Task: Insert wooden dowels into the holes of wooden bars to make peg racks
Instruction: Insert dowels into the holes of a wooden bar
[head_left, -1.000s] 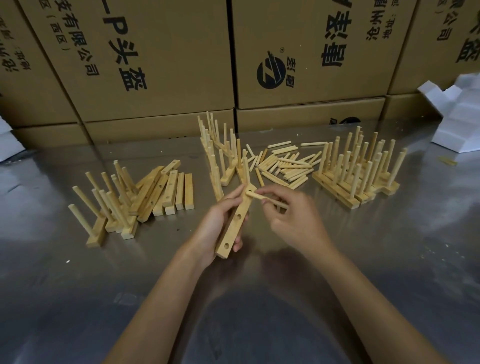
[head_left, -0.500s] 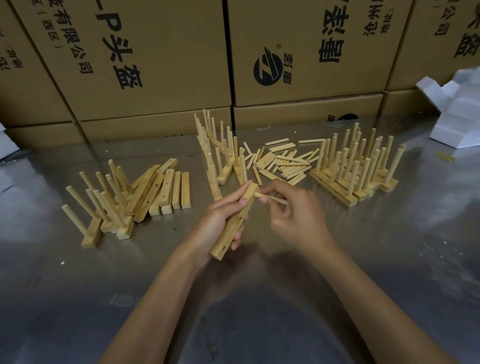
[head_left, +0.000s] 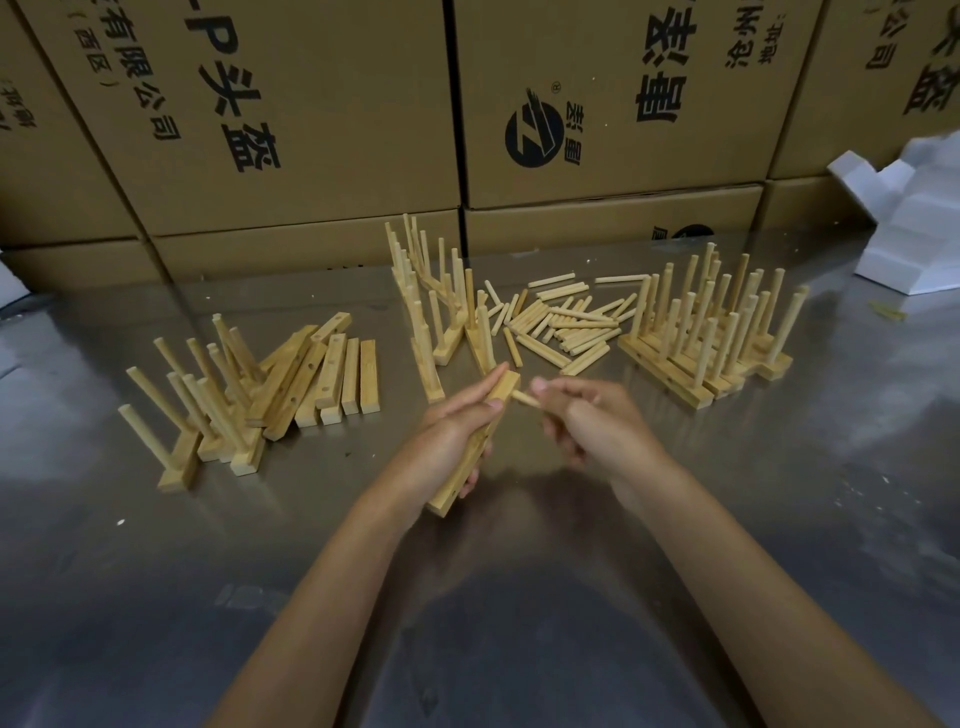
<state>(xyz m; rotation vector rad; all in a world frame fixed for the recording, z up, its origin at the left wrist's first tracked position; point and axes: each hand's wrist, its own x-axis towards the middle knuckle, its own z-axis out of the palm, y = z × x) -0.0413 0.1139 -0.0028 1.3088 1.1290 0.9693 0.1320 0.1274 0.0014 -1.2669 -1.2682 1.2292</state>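
Place: a small workshop or packing room.
Signs: stacked printed cardboard cartons (head_left: 291, 119), a steel worktop (head_left: 779, 493), batches of peg racks (head_left: 711, 332).

Pale matt wooden dowels (head_left: 566, 325) and bars (head_left: 332, 379) lie on a glossy metal table (head_left: 779, 519) before brown cardboard boxes (head_left: 311, 104).

A shiny metal worktop (head_left: 156, 597) carries loose dowels (head_left: 563, 325), bare bars (head_left: 345, 376), finished racks (head_left: 711, 338) and white foam (head_left: 914, 218).
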